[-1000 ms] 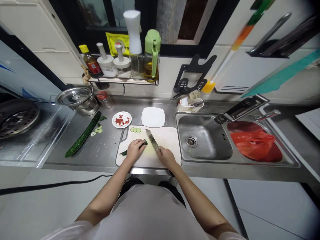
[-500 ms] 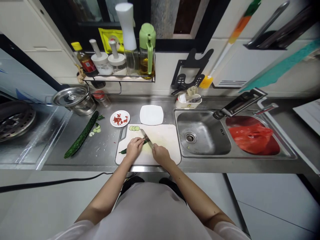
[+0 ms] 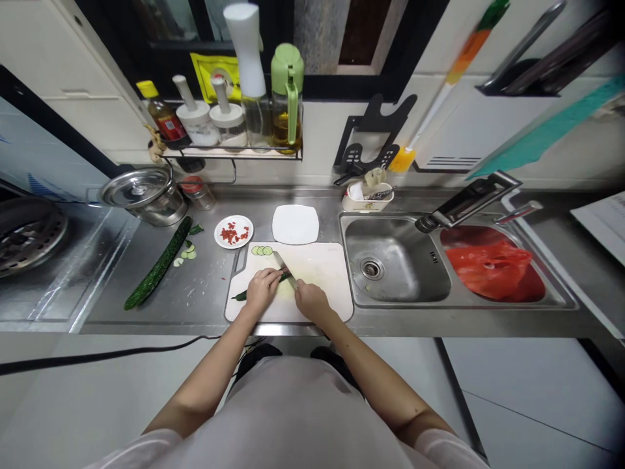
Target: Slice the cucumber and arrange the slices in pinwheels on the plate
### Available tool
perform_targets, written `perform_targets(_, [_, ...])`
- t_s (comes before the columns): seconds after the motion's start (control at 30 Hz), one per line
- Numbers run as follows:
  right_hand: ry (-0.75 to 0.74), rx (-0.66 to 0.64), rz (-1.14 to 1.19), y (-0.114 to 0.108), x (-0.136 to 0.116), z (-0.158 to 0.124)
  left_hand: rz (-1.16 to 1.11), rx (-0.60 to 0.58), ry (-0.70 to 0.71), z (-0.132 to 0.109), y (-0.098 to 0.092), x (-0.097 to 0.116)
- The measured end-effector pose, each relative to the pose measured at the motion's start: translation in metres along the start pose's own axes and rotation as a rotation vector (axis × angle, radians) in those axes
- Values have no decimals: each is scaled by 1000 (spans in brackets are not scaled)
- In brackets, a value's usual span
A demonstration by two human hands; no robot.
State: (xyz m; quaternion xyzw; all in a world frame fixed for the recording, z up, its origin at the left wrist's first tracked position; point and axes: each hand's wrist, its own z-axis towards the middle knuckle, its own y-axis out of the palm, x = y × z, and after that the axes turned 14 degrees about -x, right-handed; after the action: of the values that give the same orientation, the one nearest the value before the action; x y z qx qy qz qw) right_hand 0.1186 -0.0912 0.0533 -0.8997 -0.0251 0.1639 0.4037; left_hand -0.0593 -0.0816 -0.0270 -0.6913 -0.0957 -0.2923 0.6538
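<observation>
On a white cutting board [image 3: 327, 267] my left hand [image 3: 262, 290] presses down on a short piece of cucumber [image 3: 241, 296], fingers curled over it. My right hand [image 3: 309, 301] is closed round the handle of a knife [image 3: 284, 269]. Its blade points up and left and meets the cucumber right beside my left fingers. Three cucumber slices [image 3: 262, 250] lie at the board's far left corner.
A whole cucumber [image 3: 159, 264] and a few slices [image 3: 187, 253] lie on the steel counter to the left. Behind the board are a small plate of red pieces [image 3: 234, 232] and a white square plate [image 3: 295, 224]. A sink [image 3: 395, 267] sits to the right, a lidded pot [image 3: 141, 193] at back left.
The knife blade has swung left across the board and come down against the cucumber next to my left fingers. My right hand moved left with it. My left hand stayed on the cucumber.
</observation>
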Motion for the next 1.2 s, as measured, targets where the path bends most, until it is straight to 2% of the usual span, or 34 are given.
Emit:
perform_targets(0.2, [-7,7,-6,2,-1,1,2,-3,4,0,0,1])
perform_targets(0.5, [-8,-10,-48,9,5,-15,-3,-13,0,0,0,1])
perform_targets(0.8, [25,-104,-43,2,9,-33,-4,6,8,0,-1,4])
perform_targets(1.2, [10,-54,-52,-1,2,-15,-23,0,19,0,-2,5])
